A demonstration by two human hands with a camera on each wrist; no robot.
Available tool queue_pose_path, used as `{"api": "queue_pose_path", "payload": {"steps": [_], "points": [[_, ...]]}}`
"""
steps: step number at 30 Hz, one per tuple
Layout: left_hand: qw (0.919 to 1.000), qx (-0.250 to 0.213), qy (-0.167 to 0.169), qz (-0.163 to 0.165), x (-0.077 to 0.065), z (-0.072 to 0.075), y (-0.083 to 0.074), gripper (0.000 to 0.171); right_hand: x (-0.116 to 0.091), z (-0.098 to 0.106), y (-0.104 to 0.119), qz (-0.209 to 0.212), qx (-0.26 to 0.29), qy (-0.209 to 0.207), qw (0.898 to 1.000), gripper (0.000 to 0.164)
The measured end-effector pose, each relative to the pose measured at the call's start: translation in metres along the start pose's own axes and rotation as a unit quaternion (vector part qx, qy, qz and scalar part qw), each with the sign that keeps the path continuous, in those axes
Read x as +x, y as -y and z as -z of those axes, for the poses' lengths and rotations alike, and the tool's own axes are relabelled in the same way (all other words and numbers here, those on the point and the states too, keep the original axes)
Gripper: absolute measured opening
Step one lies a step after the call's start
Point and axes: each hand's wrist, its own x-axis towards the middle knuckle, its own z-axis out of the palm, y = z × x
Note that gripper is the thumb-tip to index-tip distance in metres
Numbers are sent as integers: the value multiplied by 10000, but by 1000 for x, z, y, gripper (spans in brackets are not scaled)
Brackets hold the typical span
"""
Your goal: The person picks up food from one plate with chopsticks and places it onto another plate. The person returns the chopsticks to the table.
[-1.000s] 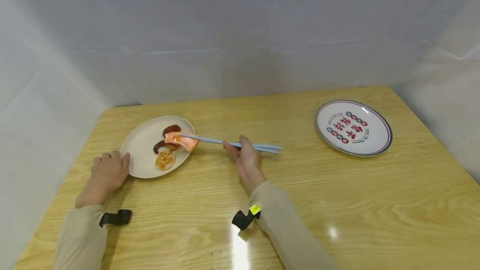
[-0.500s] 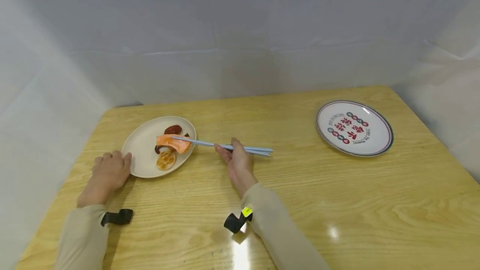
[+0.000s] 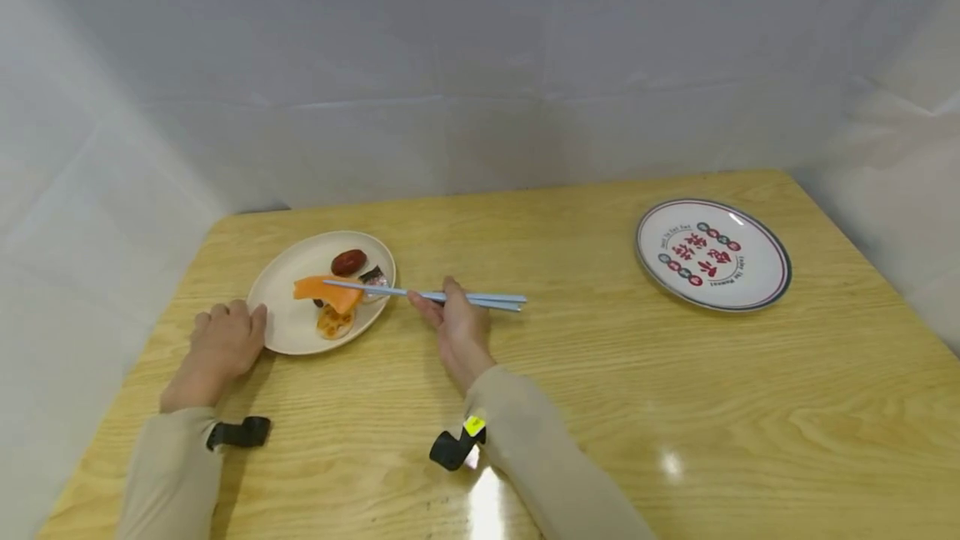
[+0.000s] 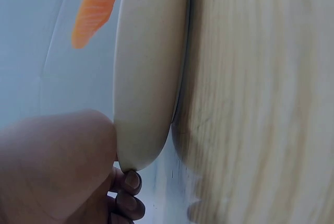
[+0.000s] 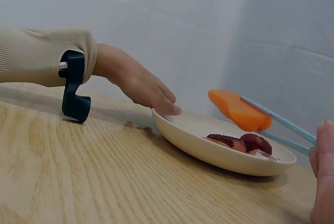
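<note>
My right hand [image 3: 462, 332] holds a pair of light blue chopsticks [image 3: 491, 301], which reach left over a cream plate [image 3: 276, 298]. Between their tips is an orange salmon slice [image 3: 341, 298], raised above the plate in the right wrist view. At the plate's near-left rim, my left hand [image 3: 223, 346] grips the edge, thumb on the rim and fingers curled beneath, as the left wrist view shows. On the plate lie a dark red oval piece [image 3: 349, 262], a browned lotus root slice [image 3: 334, 323] partly covered by the salmon, and a dark and whitish piece [image 3: 374, 279].
A white plate [image 3: 757, 273] with red characters and a dark rim stands at the back right of the wooden table [image 3: 570, 248]. White sheeting [image 3: 495, 65] hangs behind and along the sides. Each wrist carries a black camera mount [image 3: 242, 432].
My right hand has moved left, carrying the chopsticks and salmon slice farther over the cream plate. The dark and whitish piece shows more. The left hand stays at the rim.
</note>
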Motion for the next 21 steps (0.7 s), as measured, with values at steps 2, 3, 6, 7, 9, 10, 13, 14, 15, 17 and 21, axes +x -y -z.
{"api": "queue_pose_path", "payload": {"steps": [2, 3, 6, 7, 9, 10, 13, 14, 15, 17, 21], "points": [[10000, 4, 32, 11, 0, 0, 0, 62, -1, -2, -2, 45, -36, -36, 10000, 31], [10000, 5, 35, 25, 0, 0, 0, 62, -2, -3, -3, 58, -37, -52, 10000, 31], [10000, 6, 60, 36, -1, 1, -1, 61, -4, -6, -9, 86, -45, -71, 9999, 29], [10000, 16, 66, 43, -2, 1, -1, 61, -5, -7, -11, 63, -41, -80, 9999, 29], [10000, 41, 69, 52, -2, 1, -1, 60, -6, -8, -16, 46, -51, -70, 10000, 29], [9999, 41, 73, 56, -3, 1, -1, 60, -7, -9, -19, 40, -70, -66, 9999, 29], [10000, 63, 72, -1, -2, 0, 1, 60, -9, -11, -25, 49, -148, -47, 9999, 30], [9999, 80, 67, -27, -2, 0, 1, 60, -9, -12, -26, 51, -194, -52, 9998, 30], [9999, 82, 72, -36, -2, 0, 1, 60, -10, -12, -28, 58, -216, -50, 9997, 30], [9999, 102, 52, -52, -1, -1, 1, 59, -10, -13, -29, 62, -227, -53, 9997, 29], [9999, 98, -16, -79, 0, 0, 0, 56, -11, -15, -32, 73, -190, -43, 9998, 28]]}}
